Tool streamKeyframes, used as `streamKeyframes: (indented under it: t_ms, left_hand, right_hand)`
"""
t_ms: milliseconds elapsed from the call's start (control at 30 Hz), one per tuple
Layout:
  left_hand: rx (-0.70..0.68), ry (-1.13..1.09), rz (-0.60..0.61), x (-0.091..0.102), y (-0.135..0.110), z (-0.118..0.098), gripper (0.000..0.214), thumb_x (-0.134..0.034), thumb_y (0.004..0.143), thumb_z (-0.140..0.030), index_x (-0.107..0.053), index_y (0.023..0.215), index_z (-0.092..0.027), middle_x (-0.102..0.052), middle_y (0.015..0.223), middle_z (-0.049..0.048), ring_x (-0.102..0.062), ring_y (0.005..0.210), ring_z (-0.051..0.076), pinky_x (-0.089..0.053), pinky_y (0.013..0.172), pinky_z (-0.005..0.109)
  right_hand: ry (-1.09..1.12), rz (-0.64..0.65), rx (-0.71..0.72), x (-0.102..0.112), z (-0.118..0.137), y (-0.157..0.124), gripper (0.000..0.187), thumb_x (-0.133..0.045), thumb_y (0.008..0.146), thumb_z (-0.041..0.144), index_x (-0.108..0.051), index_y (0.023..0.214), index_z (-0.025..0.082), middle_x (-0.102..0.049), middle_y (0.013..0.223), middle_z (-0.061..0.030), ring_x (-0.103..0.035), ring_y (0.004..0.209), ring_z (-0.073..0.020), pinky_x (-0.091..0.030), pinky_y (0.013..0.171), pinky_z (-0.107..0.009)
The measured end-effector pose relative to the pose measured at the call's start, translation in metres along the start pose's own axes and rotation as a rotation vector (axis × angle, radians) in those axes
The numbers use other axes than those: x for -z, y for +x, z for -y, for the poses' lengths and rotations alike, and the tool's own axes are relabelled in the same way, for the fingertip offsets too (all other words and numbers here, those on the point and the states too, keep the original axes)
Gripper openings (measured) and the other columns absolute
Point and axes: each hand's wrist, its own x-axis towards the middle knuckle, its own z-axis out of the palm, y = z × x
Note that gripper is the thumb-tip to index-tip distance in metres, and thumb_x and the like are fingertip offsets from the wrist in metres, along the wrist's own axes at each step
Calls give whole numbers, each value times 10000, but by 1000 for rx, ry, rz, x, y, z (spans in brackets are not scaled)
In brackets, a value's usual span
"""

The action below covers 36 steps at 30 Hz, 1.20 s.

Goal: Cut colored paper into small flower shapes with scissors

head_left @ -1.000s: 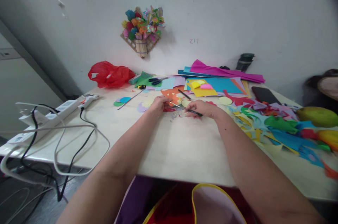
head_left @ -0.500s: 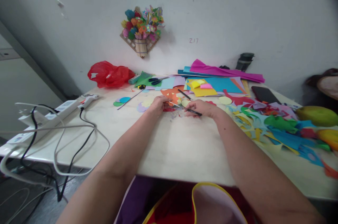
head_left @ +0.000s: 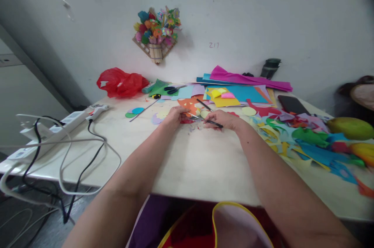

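Note:
My right hand (head_left: 220, 118) is closed round a slim black-handled tool (head_left: 215, 124). Its thin silver end points left toward my other hand; whether it is a blade or scissors is unclear. My left hand (head_left: 176, 115) is pinched at the tip of that silver end, and whatever lies between its fingers is too small to make out. Tiny paper scraps (head_left: 193, 127) lie on the table just below the tool. Behind my hands are an orange paper sheet with cut-outs (head_left: 188, 103) and a black pen-like stick (head_left: 203, 104). A red paper piece (head_left: 187, 121) shows between my hands.
Coloured paper offcuts (head_left: 309, 137) spread over the right side, near a phone (head_left: 293, 105) and yellow-green fruit (head_left: 350, 128). Paper sheets (head_left: 251, 94), black-handled scissors (head_left: 172, 90) and a red plastic bag (head_left: 121, 82) are at the back. A power strip (head_left: 62, 125) with cables occupies the left.
Very little differs. Both hands keep almost the same place and grip, with the black-handled tool shifted only slightly.

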Motion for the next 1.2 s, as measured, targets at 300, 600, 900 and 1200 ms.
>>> streamKeyframes:
  t_ms: [300,600,900,1200]
  left_hand:
    - [-7,-15,-1,1,0,-1,161,-705,607,-128,-622,743,-108,-697,730,95,-680,642,219,-568,682,378]
    - [-42,-35,-10,2,3,2,165,-706,609,-127,-632,755,-117,-702,720,80,-673,616,201,-564,650,349]
    - [-135,-111,-82,0,4,-1,135,-684,598,-115,-629,721,-114,-698,676,59,-667,597,163,-551,630,277]
    - [-137,-161,-121,4,7,-1,164,-673,598,-105,-635,755,-132,-692,661,40,-683,635,167,-562,634,268]
  right_hand:
    - [-6,7,-1,-1,1,0,413,-801,617,487,-658,835,167,-525,497,58,-435,395,-67,-345,391,-201]
    - [-19,-14,-16,-1,3,0,404,-786,630,487,-669,847,167,-537,518,47,-451,412,-73,-369,399,-205]
    - [-44,28,-33,1,1,0,394,-814,586,469,-673,795,167,-578,549,31,-474,429,-72,-384,412,-201]
    - [177,-58,61,8,13,-18,323,-775,635,385,-638,795,140,-532,506,43,-459,424,-74,-364,398,-201]
